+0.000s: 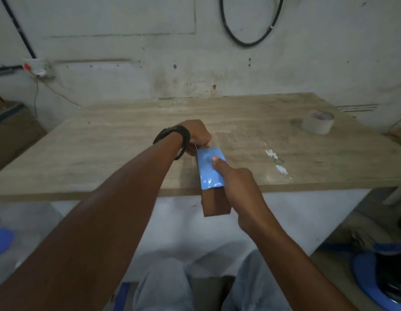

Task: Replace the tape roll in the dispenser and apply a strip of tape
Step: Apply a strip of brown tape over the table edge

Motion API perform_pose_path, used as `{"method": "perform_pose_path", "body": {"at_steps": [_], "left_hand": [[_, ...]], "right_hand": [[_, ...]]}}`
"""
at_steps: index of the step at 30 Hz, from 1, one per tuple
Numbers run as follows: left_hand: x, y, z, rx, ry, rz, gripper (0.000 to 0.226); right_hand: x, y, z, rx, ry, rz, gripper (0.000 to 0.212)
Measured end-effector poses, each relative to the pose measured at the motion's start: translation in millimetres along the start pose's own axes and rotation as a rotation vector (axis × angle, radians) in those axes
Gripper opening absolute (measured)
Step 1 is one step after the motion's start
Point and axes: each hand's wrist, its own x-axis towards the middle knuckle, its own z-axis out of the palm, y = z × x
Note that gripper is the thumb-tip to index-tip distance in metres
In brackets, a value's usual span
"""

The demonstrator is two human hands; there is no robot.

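Observation:
A brown box [216, 204] is held over the table's front edge, with a glossy blue tape strip [208, 173] lying along its top. My right hand [238, 189] grips the box from the right, and its thumb presses down on the strip. At the strip's far end my left hand [196, 136], with a black band on the wrist, is closed around what looks like the tape dispenser. The dispenser is almost fully hidden and only a thin metal edge shows. A pale tape roll [317, 122] lies flat at the table's far right, away from both hands.
The wooden table [127, 131] stands against a white wall. Whitish tape scraps [277, 162] are stuck to the tabletop right of the box. Cardboard boxes [13, 133] stand at the left, and blue plastic items [372, 279] lie on the floor at the lower right. My knees are below the table edge.

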Motion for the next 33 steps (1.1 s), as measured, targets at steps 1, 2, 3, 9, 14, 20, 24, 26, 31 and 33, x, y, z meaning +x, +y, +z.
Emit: {"method": "perform_pose_path", "body": {"at_steps": [1,2,3,9,14,20,24,26,31,33], "left_hand": [[-4,-1,4,0.005,-0.002,0.002,0.027],[-8,-2,7,0.009,-0.003,0.007,0.025],[-13,-2,10,0.013,0.002,0.008,0.022],[-34,-4,17,0.043,0.073,0.051,0.021],[-35,-9,16,0.005,0.068,0.017,0.013],[-28,-15,33,0.124,0.073,0.079,0.019],[-25,-18,36,0.162,0.1,0.109,0.029],[-24,-21,36,0.15,0.104,0.121,0.031],[-29,-33,39,0.111,0.09,0.241,0.017],[-33,-37,37,0.067,0.082,0.28,0.009]], "right_hand": [[-4,2,0,-0.003,-0.002,0.005,0.053],[-8,6,0,-0.006,-0.004,0.009,0.054],[-12,8,-1,-0.006,-0.007,0.01,0.054],[-29,20,2,-0.005,-0.015,0.01,0.07],[-37,33,3,-0.012,-0.027,0.009,0.071],[-45,49,-1,-0.032,-0.025,0.024,0.072],[-45,54,0,-0.019,-0.009,0.032,0.068],[-45,56,1,-0.015,-0.002,0.029,0.065],[-46,62,4,0.006,0.0,0.033,0.067],[-47,65,5,0.004,-0.003,0.03,0.068]]}}
